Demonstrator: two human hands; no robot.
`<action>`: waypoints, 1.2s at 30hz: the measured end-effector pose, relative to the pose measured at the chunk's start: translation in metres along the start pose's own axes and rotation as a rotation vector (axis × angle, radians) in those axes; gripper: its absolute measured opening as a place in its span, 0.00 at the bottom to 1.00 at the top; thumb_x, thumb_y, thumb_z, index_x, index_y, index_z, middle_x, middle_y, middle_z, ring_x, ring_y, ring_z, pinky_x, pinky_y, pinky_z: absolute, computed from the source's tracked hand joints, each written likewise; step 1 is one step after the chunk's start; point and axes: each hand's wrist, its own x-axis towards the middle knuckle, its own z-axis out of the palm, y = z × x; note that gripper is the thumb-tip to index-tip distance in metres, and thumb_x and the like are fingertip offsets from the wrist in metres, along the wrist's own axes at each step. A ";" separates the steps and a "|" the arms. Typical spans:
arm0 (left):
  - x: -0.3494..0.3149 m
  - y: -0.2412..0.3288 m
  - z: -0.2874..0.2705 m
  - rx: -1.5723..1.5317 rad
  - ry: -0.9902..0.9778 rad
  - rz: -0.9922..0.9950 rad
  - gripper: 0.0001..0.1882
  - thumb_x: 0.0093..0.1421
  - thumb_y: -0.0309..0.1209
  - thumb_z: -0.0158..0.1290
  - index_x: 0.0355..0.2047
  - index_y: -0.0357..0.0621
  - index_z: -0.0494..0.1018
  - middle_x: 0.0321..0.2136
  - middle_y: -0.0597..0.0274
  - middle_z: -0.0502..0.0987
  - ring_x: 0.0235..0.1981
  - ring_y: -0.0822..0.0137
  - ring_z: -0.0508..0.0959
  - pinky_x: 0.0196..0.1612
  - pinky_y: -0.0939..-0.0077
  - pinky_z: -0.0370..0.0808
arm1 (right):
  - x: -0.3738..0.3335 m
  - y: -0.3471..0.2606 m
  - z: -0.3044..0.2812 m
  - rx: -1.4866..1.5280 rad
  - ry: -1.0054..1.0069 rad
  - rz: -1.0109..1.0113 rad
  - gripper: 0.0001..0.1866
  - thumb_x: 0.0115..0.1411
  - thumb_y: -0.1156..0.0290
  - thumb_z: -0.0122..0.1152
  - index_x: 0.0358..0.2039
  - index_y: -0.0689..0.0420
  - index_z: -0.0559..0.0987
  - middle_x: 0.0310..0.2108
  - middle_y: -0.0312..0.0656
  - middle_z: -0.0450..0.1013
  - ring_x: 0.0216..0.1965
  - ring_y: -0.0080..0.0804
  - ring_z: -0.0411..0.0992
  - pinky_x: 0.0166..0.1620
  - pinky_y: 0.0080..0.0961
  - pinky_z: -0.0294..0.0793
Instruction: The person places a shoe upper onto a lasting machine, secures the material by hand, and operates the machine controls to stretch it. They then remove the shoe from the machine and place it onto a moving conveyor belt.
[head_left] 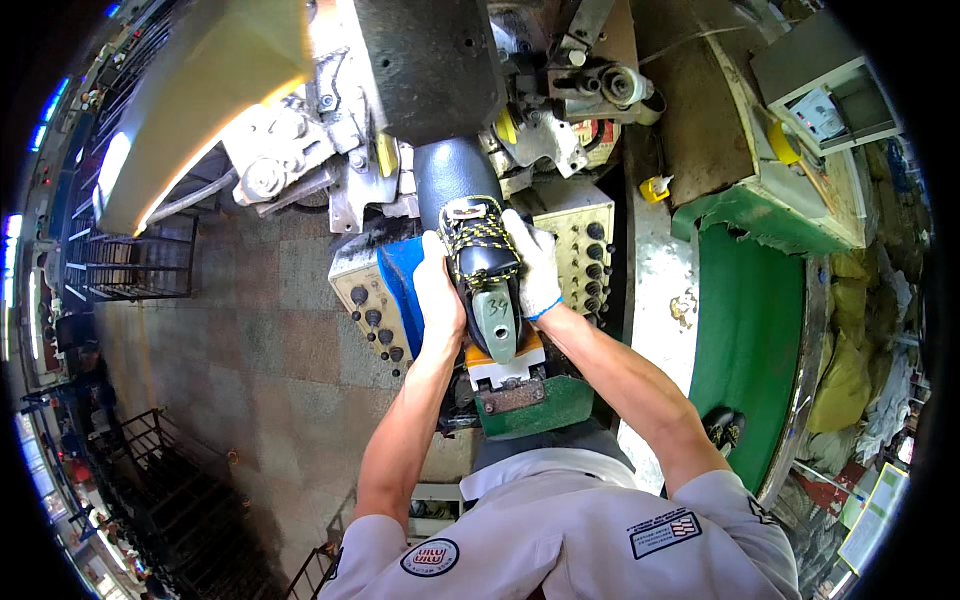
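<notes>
A black leather shoe (452,172) with yellow-and-black laces sits in the machine, its toe pointing away from me. The toe end goes under a dark metal block (425,75), which hides its tip. A grey-green shoe last (496,322) fills the shoe and shows at the heel. My left hand (437,285), in a white glove, is closed against the shoe's left side. On the opposite side, my right hand (535,262), in a white glove with a blue cuff, grips the shoe too. Both sets of fingers are partly hidden by the shoe.
Knobbed control boxes (375,318) flank the shoe. Metal clamps (365,165) and a yellowish curved cover (215,110) stand at the upper left. To the right runs a green conveyor belt (745,300), with another dark shoe (722,425) near it. Black racks (180,480) stand left.
</notes>
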 end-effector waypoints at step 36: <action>-0.237 0.052 -0.074 -0.705 -0.234 -0.258 0.27 0.48 0.33 0.64 0.47 0.27 0.77 0.44 0.48 0.81 0.38 0.59 0.84 0.40 0.72 0.82 | -0.164 -0.111 -0.034 0.659 -0.514 0.208 0.43 0.64 0.48 0.62 0.67 0.67 0.60 0.61 0.60 0.69 0.58 0.50 0.73 0.59 0.45 0.75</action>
